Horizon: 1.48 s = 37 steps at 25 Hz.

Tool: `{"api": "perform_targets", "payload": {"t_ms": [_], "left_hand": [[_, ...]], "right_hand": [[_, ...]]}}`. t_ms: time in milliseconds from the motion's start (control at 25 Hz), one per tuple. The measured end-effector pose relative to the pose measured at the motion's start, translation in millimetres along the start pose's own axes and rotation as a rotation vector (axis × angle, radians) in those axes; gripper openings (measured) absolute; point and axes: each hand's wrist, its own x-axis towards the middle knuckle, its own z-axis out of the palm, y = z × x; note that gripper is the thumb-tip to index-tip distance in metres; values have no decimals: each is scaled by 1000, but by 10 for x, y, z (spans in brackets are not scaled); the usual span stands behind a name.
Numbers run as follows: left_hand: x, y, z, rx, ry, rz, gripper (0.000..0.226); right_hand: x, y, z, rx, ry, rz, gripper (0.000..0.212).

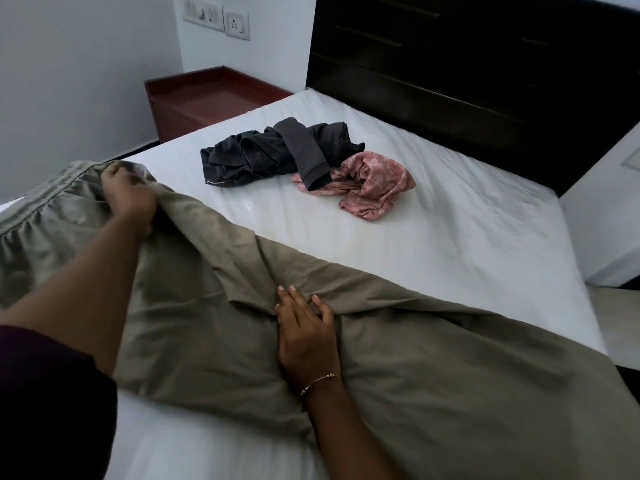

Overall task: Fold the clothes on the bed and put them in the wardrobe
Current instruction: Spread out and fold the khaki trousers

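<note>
Olive-green trousers [433,368] lie spread across the near side of the white bed [433,237]. My left hand [128,197] grips the fabric just below the gathered waistband at the left edge. My right hand [304,330] rests on the crotch area with its fingers fairly straight, pressing a fold of cloth. Farther up the bed lies a crumpled dark grey garment [266,152], one sleeve draped over a bunched pink patterned garment [374,183].
A dark headboard [467,64] closes the far side of the bed. A reddish-brown bedside table [211,98] stands at the far left by the wall. A white cabinet side [602,209] rises at the right. No wardrobe is in view.
</note>
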Motion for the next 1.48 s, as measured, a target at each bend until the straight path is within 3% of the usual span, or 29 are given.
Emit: {"api": "perform_targets", "payload": {"t_ms": [80, 160, 240, 280, 360, 440, 520, 680, 800, 880, 960, 1000, 1080, 1160, 1240, 1360, 1440, 1480], "left_hand": [[-377, 18, 48, 366, 63, 342, 50], [-861, -29, 135, 459, 29, 627, 46], [-1310, -78, 215, 516, -178, 877, 45], [-1442, -122, 207, 640, -313, 946, 55], [-1539, -192, 126, 963, -491, 841, 86], [-1526, -193, -1, 1126, -450, 541, 108], [-1563, -176, -35, 1126, -390, 360, 121], [-1551, -174, 0, 1162, -378, 282, 131], [-1754, 5, 145, 1227, -411, 216, 113], [-2037, 124, 400, 1184, -468, 330, 91], [-2470, 178, 664, 1091, -509, 486, 75], [-2716, 179, 776, 991, -532, 475, 65], [-3188, 169, 938, 782, -565, 282, 49], [-3468, 155, 1092, 740, -586, 139, 50], [-3518, 123, 1316, 886, -599, 264, 60], [-3510, 81, 1633, 837, -652, 698, 79], [-3634, 91, 1788, 772, -803, 802, 79], [-3703, 75, 1841, 763, -852, 828, 74]], "right_hand": [[0, 27, 1, -2, -4, 5, 39], [-16, 31, 15, -2, 3, 6, 40], [-9, 34, 4, -20, 21, 2, 39], [-2, 31, -13, -26, 28, -1, 38], [33, 23, -31, -24, 51, -3, 39], [60, 22, -34, -27, 69, 15, 43], [45, 30, -8, -36, 83, 23, 45], [84, 0, -52, -79, 45, 53, 35], [178, -29, -168, -113, -3, 126, 27], [219, -52, -205, -103, -47, 157, 21], [259, 51, -287, -44, -186, 279, 28], [274, 150, -321, -10, -258, 361, 33], [298, 450, -396, 105, -286, 558, 31], [153, 965, -545, 162, -272, 694, 8], [23, 1510, -762, 164, -237, 812, 24], [-124, 2143, -922, 108, -175, 981, 57], [-137, 2463, -952, -185, -209, 847, 97], [-140, 2583, -972, -322, -261, 709, 102]]}}
